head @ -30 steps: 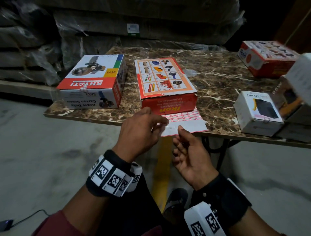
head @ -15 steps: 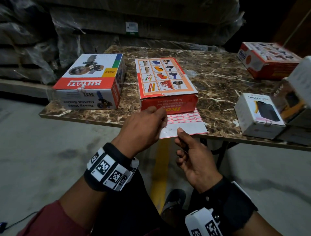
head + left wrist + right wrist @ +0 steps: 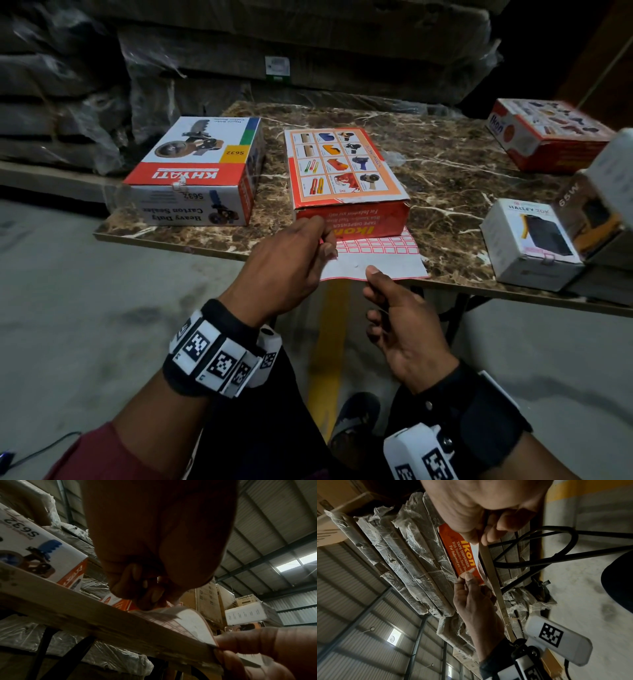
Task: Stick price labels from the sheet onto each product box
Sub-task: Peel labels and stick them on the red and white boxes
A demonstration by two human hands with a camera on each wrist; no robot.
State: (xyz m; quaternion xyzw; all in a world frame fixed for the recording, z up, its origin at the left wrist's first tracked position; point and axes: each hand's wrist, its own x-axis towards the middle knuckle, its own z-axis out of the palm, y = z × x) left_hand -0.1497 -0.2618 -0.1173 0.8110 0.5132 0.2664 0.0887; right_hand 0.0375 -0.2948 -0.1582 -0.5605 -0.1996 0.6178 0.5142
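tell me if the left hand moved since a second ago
Yes. The left hand has reached forward from the table edge, fingertips now at the orange Ikon box front, above the label sheet.

Left hand (image 3: 291,260) moves up onto label sheet (image 3: 376,255); right hand (image 3: 400,325) thumb now pins sheet's near edge.

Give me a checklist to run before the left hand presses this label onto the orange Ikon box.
1. Label sheet steadied: the right hand pinches its near edge at the table edge. Ok.
2. Label in hand: the left hand pinches a small pale tab at its fingertips. Ok.
3. Label fully free of the sheet: cannot tell.
4. Target in reach: the left fingertips are right at the front face of the Ikon box. Ok.
5. Box seated: it lies flat on the table, with the sheet's far edge against it. Ok.
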